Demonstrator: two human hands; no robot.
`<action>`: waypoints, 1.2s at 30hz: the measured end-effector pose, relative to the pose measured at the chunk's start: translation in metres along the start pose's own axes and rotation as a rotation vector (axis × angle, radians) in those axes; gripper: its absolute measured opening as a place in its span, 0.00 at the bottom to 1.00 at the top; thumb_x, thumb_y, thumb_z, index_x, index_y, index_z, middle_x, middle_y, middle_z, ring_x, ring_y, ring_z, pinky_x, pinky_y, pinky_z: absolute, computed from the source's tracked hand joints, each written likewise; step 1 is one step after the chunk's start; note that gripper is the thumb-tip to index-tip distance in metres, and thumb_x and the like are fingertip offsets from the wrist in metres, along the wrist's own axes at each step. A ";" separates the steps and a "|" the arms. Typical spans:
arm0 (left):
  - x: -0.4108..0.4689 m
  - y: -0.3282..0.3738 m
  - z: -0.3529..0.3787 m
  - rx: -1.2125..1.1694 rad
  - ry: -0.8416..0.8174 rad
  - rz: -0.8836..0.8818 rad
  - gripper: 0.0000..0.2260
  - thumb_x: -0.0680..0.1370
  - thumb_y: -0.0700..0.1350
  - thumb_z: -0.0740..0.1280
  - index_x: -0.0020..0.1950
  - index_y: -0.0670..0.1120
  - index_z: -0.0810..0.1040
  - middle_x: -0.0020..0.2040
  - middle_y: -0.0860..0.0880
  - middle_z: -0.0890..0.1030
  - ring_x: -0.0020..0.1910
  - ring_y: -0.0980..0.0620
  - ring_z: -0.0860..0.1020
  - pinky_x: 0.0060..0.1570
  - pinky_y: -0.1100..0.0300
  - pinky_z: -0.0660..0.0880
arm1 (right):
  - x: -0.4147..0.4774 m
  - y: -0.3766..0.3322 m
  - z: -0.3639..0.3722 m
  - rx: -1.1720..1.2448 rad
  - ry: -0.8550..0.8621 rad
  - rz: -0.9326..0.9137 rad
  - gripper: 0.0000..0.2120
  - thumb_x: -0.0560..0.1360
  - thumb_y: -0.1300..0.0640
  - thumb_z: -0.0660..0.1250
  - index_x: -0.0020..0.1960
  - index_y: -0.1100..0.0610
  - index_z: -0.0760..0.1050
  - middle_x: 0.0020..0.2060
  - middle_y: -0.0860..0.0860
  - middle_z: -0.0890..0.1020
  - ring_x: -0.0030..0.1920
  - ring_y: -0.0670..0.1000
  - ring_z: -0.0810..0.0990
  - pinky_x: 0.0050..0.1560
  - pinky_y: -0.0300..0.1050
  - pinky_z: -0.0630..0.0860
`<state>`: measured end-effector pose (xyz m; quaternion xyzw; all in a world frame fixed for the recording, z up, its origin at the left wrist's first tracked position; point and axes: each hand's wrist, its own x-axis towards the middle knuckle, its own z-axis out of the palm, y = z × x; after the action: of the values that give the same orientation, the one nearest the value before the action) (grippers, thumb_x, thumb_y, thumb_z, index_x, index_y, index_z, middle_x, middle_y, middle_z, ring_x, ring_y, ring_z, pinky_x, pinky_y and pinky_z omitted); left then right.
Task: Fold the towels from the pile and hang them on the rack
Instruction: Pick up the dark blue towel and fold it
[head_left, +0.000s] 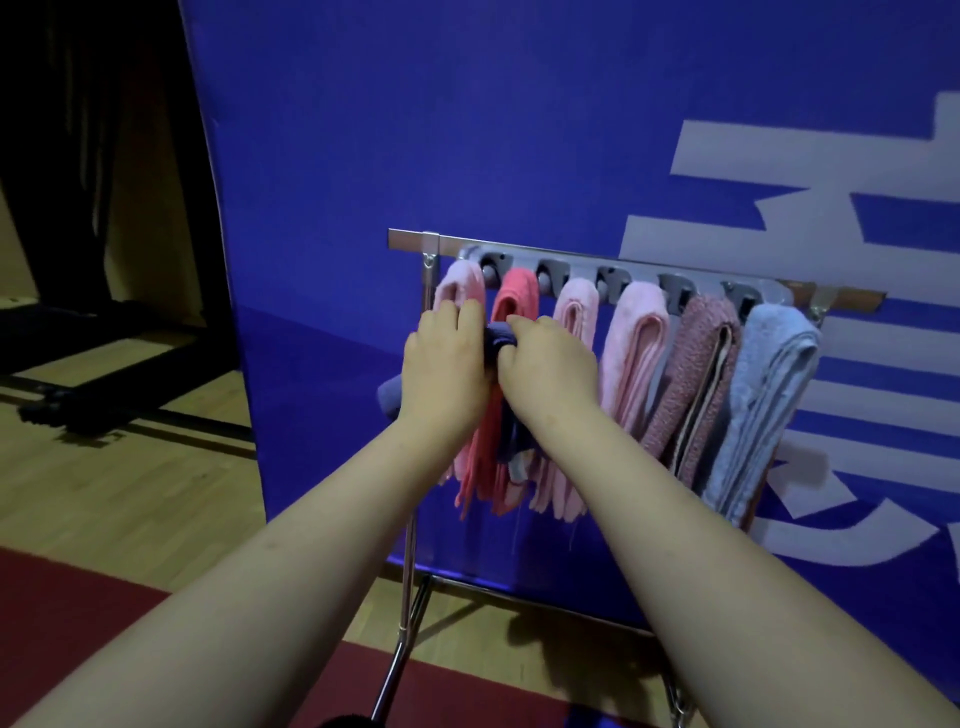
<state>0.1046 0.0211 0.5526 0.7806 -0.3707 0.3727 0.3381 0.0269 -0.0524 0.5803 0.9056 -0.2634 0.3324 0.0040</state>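
A metal towel rack (571, 255) stands in front of a blue banner. Several folded towels hang from its grey clips: pale pink (460, 283), coral red (517, 293), two light pink (636, 353), a dusty rose one (696, 374) and a light blue one (763, 395). My left hand (447, 369) and my right hand (545, 364) both grip a folded dark blue-purple towel (501, 335) in front of the coral towel, near the rack's left clips. Its lower end (511, 441) hangs between my wrists.
The blue banner (519, 130) with white characters fills the background. The rack's chrome legs (405, 613) reach down to a wooden floor with a dark red mat (78, 613). A dark stand base (104, 410) lies on the floor at left.
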 end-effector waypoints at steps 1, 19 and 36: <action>0.004 -0.005 -0.001 0.002 -0.008 -0.001 0.07 0.75 0.42 0.68 0.48 0.41 0.72 0.45 0.41 0.74 0.42 0.40 0.71 0.36 0.52 0.61 | 0.004 -0.004 -0.001 -0.012 0.006 -0.008 0.16 0.77 0.57 0.56 0.62 0.54 0.74 0.55 0.57 0.77 0.54 0.61 0.77 0.42 0.48 0.64; 0.111 -0.055 -0.002 0.043 0.073 -0.019 0.06 0.77 0.46 0.64 0.49 0.43 0.74 0.45 0.45 0.74 0.44 0.43 0.72 0.36 0.53 0.64 | 0.093 -0.050 -0.004 -0.080 0.160 0.021 0.12 0.78 0.57 0.58 0.57 0.55 0.76 0.56 0.56 0.70 0.53 0.59 0.74 0.41 0.48 0.62; 0.124 -0.083 0.030 0.067 0.113 0.036 0.06 0.73 0.40 0.68 0.48 0.41 0.74 0.43 0.43 0.74 0.38 0.43 0.69 0.34 0.53 0.61 | 0.118 -0.047 0.022 -0.188 0.083 0.015 0.14 0.77 0.62 0.62 0.62 0.57 0.71 0.58 0.56 0.70 0.55 0.61 0.75 0.42 0.48 0.65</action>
<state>0.2394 -0.0018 0.6207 0.7624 -0.3521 0.4345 0.3255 0.1377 -0.0719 0.6424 0.8845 -0.3001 0.3435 0.0975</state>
